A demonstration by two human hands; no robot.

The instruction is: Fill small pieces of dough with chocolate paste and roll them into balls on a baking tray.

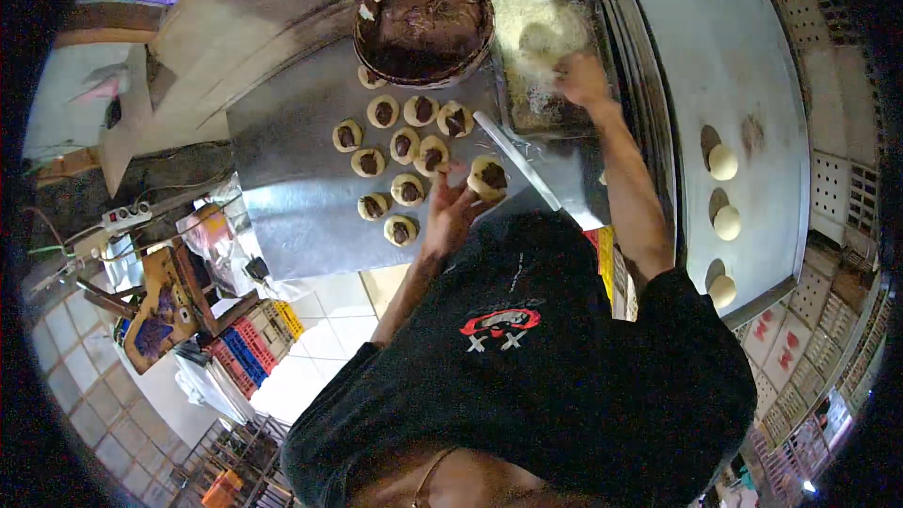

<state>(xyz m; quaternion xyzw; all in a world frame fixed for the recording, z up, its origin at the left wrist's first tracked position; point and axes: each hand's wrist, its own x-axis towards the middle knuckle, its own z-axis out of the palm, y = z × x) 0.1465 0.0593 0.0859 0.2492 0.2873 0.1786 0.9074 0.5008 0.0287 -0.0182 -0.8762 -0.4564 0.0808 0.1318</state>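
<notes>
A dough round with dark filling [487, 179] rests in my left hand [450, 207], its fingers curved beneath it, among several other filled dough rounds [406, 190] on the metal worktop [292, 150]. My right hand [585, 80] is inside a metal tray [536, 118] of pale powder [527, 14], fingers curled; whatever they hold is hidden. A long pale blade [517, 160] lies diagonally between my left hand and the tray. A large round bowl of dark paste [423, 23] stands at the back, left of the tray.
A large sheet pan [724, 38] on the right holds three plain dough balls [724, 163]. At lower left are stacked coloured crates [249, 343], a power strip [127, 214] and a tiled floor [329, 306]. Perforated crates [828, 198] stand beyond the sheet pan.
</notes>
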